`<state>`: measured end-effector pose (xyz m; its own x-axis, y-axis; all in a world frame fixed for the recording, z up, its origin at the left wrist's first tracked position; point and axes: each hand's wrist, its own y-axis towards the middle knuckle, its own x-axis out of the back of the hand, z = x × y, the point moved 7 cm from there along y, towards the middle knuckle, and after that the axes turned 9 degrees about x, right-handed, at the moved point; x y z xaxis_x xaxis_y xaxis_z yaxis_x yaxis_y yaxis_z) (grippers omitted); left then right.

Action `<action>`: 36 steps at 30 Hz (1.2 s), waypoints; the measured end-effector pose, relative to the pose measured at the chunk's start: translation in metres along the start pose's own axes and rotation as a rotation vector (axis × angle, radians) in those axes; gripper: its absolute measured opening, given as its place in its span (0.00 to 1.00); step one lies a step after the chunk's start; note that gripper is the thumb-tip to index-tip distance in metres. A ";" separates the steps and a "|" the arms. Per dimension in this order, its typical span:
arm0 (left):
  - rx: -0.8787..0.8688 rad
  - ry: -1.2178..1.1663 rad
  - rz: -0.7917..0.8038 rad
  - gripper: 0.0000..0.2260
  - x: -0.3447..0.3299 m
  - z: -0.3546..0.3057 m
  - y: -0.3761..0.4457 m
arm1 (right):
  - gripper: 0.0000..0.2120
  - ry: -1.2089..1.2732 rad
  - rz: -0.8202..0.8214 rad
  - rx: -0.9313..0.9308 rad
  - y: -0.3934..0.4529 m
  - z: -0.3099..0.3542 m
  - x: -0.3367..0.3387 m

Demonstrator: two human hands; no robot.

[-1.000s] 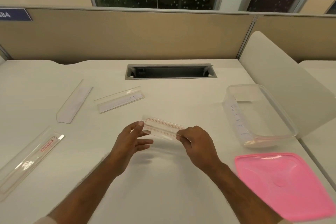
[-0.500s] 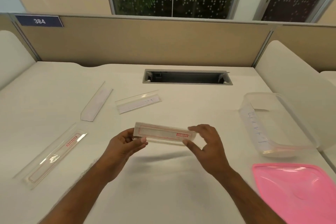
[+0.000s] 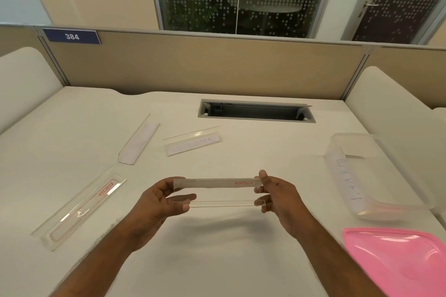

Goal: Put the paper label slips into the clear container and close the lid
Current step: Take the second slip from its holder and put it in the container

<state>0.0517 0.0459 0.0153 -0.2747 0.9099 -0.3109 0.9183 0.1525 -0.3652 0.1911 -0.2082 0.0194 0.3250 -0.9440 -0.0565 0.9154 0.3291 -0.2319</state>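
Both hands pinch a clear label holder (image 3: pixel 218 192) by its ends above the desk (image 3: pixel 241 248), left hand (image 3: pixel 162 202) and right hand (image 3: pixel 277 196) closed on it. The clear container (image 3: pixel 376 176) stands open at right, with its pink lid (image 3: pixel 400 263) lying nearer, beside it.

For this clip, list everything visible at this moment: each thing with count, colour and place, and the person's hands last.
Clear plastic label holder, held: 1, transparent with red print, above the desk centre between both hands.
Clear plastic label holders, lying: 3, transparent, two with white paper inside, on the desk's left half.
Clear rectangular plastic container: 1, transparent, handwritten paper on its side, open, desk right.
Pink plastic lid: 1, pink, near right, beside the container.
White desk: 1, white, with a grey cable slot at the back.
Beige partition: 1, behind the desk, carrying a blue sign reading 384.
Left hand: grips the holder's left end.
Right hand: grips its right end.
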 end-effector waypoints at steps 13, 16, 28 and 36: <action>0.046 0.082 -0.234 0.42 0.021 -0.005 -0.008 | 0.26 0.110 0.129 0.137 -0.005 0.003 -0.010; 0.029 0.111 -0.234 0.39 0.025 -0.007 -0.010 | 0.31 0.157 0.162 0.131 -0.006 0.002 -0.011; -0.192 0.436 -0.225 0.39 0.026 -0.039 -0.025 | 0.30 -0.004 0.381 0.244 -0.013 0.021 -0.009; -0.406 0.637 -0.255 0.33 0.015 -0.065 -0.034 | 0.36 -0.117 0.424 0.375 -0.011 0.044 -0.010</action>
<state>0.0350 0.0799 0.0802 -0.3877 0.8548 0.3450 0.9147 0.4031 0.0290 0.1882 -0.2015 0.0651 0.6865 -0.7258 0.0432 0.7139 0.6842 0.1492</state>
